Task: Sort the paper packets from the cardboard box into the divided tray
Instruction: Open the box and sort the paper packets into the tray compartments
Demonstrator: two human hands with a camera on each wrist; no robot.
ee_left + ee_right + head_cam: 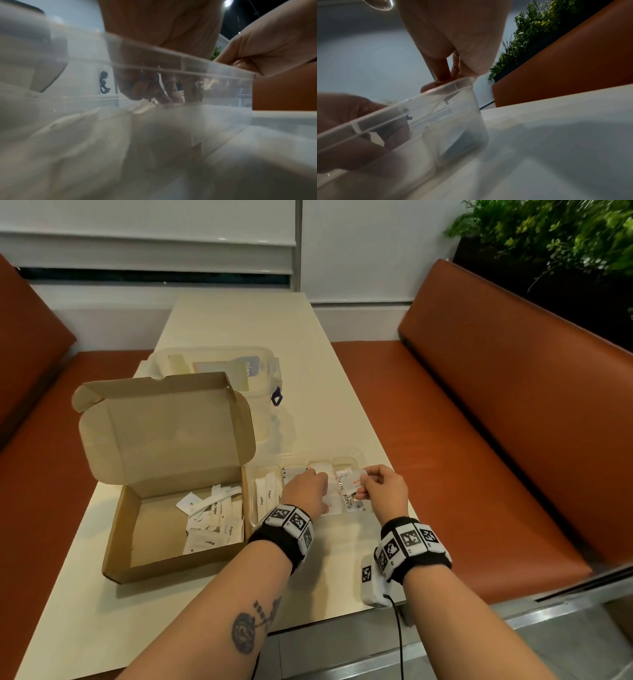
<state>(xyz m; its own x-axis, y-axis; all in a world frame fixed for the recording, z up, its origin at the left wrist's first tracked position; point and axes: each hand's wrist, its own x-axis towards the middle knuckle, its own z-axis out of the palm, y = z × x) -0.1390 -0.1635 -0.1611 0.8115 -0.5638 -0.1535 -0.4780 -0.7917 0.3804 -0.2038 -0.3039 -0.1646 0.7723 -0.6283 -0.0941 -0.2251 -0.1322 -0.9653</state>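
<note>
1. Both hands are over the clear divided tray [356,455], which sits just right of the open cardboard box [178,474].
2. Right hand [385,491] pinches a small white packet [356,479] with red print, above the tray's right end.
3. Left hand [305,491] reaches into a middle compartment, fingers curled down; can't tell if it's holding anything.
4. Plenty of packets [214,520] still lie in the box.

I note a brown cardboard box [178,474], white packets [214,518], a clear tray [356,455], orange-brown benches [496,412], black-and-white checkered wristbands [287,522].
</note>
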